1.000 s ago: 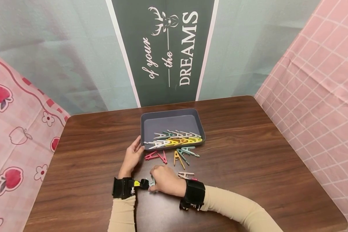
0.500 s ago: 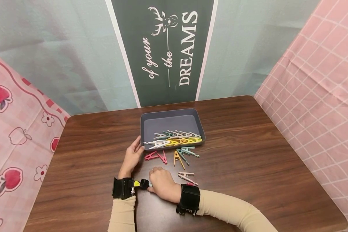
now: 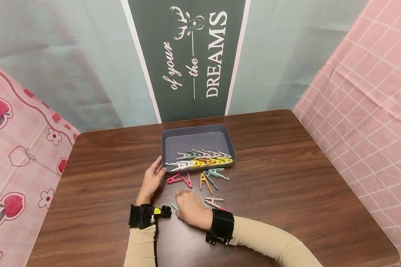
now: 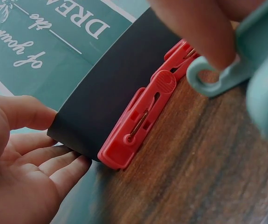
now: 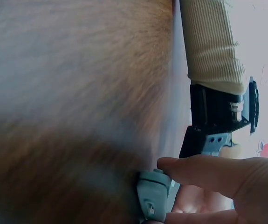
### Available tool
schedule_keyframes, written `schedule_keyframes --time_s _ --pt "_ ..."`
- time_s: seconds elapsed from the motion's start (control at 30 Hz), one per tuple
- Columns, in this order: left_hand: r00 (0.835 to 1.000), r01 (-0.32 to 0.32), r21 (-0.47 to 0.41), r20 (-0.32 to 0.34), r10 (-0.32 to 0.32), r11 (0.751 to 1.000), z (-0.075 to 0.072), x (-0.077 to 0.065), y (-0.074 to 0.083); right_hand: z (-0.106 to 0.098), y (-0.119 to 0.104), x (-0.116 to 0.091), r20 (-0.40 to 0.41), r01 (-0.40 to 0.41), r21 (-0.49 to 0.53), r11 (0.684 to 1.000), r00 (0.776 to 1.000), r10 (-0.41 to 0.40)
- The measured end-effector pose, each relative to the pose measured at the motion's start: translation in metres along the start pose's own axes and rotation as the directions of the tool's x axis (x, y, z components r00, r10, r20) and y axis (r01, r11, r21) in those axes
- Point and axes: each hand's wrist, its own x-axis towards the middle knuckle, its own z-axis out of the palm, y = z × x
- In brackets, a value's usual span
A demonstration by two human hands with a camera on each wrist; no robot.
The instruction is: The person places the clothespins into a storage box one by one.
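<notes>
My left hand (image 3: 151, 181) holds the near left corner of a dark grey tray (image 3: 197, 141), thumb at the rim and fingers against its outside. In front of the tray, my right hand (image 3: 193, 209) pinches a light teal clothespin (image 5: 153, 195) between thumb and fingers. The left wrist view shows this clothespin (image 4: 245, 70) large and close, its hooked end toward the tray. Two red clothespins (image 4: 138, 123) lie along the tray's near wall. Inside the tray, white, yellow, orange, grey and green clothespins (image 3: 208, 162) are lined up in two overlapping rows.
Right of the red ones, an orange clothespin (image 3: 205, 183) and two green clothespins (image 3: 218, 173) lie on the brown wooden table (image 3: 280, 167). A pale pink clothespin (image 3: 214, 202) rests beside the right wrist. Printed curtains (image 3: 361, 74) surround the table's back and sides.
My right hand shifts slightly left, then back right, with the teal clothespin, which was mostly hidden half a second ago and shows again. The left hand and tray stay put.
</notes>
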Motion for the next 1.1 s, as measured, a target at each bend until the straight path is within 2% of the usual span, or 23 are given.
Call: schedule_keyframes --time_s 0.37,0.77,0.93,1.1 --pt "1.0 0.013 -0.003 -0.003 -0.013 1.0 0.0 0.0 0.0 -0.001 0.017 0.0 -0.011 -0.018 0.066 0.998 1.0 0.018" --pt "1.0 0.003 -0.009 0.01 -0.003 1.0 0.0 0.0 -0.001 -0.002 0.021 0.002 -0.025 0.003 0.116 0.993 1.0 0.0" --pt "1.0 0.008 -0.002 0.01 -0.008 1.0 -0.001 0.0 -0.001 -0.008 0.024 0.004 -0.036 0.017 0.166 0.986 0.999 -0.011" --pt "1.0 0.01 0.007 0.007 -0.01 1.0 -0.001 0.0 -0.001 -0.015 0.028 0.008 -0.073 0.061 0.14 0.988 0.996 -0.051"
